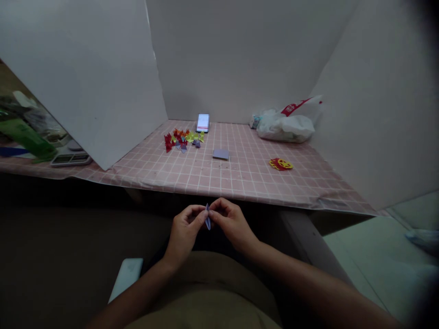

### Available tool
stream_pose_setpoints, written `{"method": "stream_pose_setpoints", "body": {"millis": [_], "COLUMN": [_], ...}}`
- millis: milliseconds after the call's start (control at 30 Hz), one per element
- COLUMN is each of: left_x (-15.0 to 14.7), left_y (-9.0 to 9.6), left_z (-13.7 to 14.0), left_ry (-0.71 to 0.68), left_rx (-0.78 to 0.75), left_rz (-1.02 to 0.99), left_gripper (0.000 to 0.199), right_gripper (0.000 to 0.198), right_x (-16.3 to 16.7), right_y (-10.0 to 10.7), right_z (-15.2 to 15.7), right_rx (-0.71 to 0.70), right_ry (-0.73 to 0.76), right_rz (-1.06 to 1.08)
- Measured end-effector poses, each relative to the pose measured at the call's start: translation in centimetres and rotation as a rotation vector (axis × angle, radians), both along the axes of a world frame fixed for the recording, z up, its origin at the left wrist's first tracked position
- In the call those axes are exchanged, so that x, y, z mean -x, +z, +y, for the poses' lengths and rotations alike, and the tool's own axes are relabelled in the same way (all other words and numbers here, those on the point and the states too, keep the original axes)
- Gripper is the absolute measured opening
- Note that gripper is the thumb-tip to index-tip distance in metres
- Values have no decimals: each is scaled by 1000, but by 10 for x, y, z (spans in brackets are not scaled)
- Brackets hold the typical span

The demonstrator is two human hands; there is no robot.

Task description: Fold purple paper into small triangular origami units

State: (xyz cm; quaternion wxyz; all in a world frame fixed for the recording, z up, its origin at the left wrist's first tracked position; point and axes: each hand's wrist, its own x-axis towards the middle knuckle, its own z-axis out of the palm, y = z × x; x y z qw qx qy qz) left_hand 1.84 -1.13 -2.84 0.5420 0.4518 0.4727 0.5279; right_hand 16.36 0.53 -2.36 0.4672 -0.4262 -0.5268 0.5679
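Through the head view I have both hands together over the lap, just in front of the counter's [240, 185] near edge and near its middle. Left hand [183, 232] and right hand [236, 223] are each clamped, thumb against fingers, on the small purple paper piece [207, 223], which is off the counter and turned nearly edge-on to me, so its folds are hard to read. I take the step in hand to be shaping or creasing this paper. To do it well, I would let the left grip anchor the layers while the right thumb works along one fold, pressing evenly from its middle toward the tip. Light pressure seems best: thin paper could buckle if both grips pull against each other. Matching the points before flattening should keep the shape true. On the counter, the purple square stack [221, 154] lies between the near and back edges, while small folded paper pieces [181, 137] cluster toward the back edge, left of that stack.
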Motion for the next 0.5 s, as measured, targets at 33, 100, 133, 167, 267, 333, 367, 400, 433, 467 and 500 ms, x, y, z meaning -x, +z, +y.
{"method": "stream_pose_setpoints", "body": {"millis": [33,100,133,167,267,333,367,400,433,467,500], "left_x": [0,0,0,0,0,1,1,1,1,1,1], "left_y": [0,1,1,1,1,0,0,0,0,0,0], "left_z": [0,0,0,0,0,0,0,0,0,0,0], "left_ry": [-1,2,4,6,15,21,25,29,33,38,41], "left_rx": [-2,-15,-22,-27,-32,-38,-46,-53,-59,-64,-66], "left_rz": [5,18,25,34,55,71,80,89,98,105,112], "left_gripper": [21,20,19,19,18,18,18,18,18,18,18], "right_gripper": [10,9,9,9,10,11,12,13,13,14,14], "right_x": [0,0,0,1,1,1,1,1,1,1,1], "right_y": [0,1,1,2,3,3,3,2,2,3,3], "right_z": [0,0,-1,-1,-1,-1,-1,-2,-2,-2,-2], "right_rx": [-3,-13,-15,-13,-5,-6,-11,-15,-18,-21,-23], "right_ry": [2,-2,-2,1,9,3,-3,-8,-10,-10,-8], "right_rz": [-1,-9,-9,-4,13,-2,-14,-26,-34,-40,-44]}}
